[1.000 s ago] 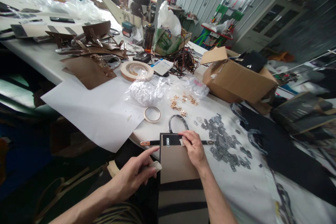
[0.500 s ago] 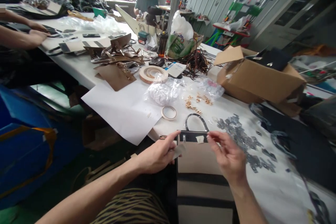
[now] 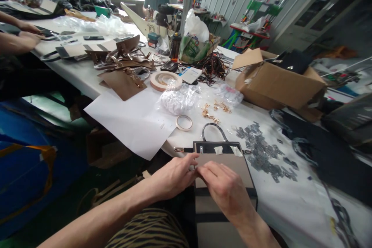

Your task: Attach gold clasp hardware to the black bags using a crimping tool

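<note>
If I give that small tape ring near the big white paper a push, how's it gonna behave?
The tape ring lies flat, so a push would probably slide it rather than roll it. Its narrow band and open middle suggest it's light for its width. Stood on its round edge, it would likely roll.

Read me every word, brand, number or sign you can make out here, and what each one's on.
No text can be read with certainty.
Green bag: pale print, too blurred.
White-and-blue packet: tiny print, too small.
Cream panel: round dark mark, no readable letters.
Dark item at right: pale marks, too blurred.
</note>
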The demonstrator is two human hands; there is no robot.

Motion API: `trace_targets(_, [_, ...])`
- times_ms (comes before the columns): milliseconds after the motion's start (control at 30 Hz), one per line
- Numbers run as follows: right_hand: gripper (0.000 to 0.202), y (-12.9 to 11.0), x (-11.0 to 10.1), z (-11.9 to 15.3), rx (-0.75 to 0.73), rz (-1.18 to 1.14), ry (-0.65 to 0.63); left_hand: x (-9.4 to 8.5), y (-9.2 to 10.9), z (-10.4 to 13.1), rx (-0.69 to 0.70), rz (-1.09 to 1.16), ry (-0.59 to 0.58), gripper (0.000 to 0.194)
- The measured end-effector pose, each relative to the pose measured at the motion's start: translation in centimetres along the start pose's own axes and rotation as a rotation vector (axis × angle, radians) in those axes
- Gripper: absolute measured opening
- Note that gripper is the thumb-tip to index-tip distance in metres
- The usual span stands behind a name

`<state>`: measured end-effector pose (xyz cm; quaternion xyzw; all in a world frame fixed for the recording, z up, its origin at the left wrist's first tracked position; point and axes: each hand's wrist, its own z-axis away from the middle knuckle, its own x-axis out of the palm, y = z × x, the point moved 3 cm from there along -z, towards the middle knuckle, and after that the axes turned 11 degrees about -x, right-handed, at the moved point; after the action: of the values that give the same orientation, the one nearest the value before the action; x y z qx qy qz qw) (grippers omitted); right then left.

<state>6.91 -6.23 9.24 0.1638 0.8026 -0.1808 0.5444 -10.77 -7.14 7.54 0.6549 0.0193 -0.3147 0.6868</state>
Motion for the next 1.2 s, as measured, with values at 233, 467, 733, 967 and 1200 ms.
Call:
trace_targets(233, [0.018, -4.0, -0.4, 1.1, 0.003, -0.217, 0.203, 0.0, -2.9, 0.6, -0.163, 0.326, -0.227, 0.031])
trace_targets(467, [0.014, -0.6, 3.3, 4.1, 0.8, -0.385, 0.63, -1.6, -8.2, 1.6, -0.373, 0.68, 0.11, 0.04])
trace_targets(733, [0.028, 2.7, 9.5, 1.8, 0.99, -0.315, 0.78, -2.2, -8.9, 4.0, -0.174, 0.658, 0.207, 0.028])
trace_targets(967, [0.022, 2.4, 10.9, 0.2, 1.005, -0.116, 0.784, -5.1, -12.0, 3.9, -0.31, 0.728, 0.514, 0.028])
trace_targets(1200, [0.016, 2.8, 11.9, -0.1, 0.899, 0.079, 0.787, -8.1, -12.2, 1.1, -0.324, 0.636, 0.693, 0.035])
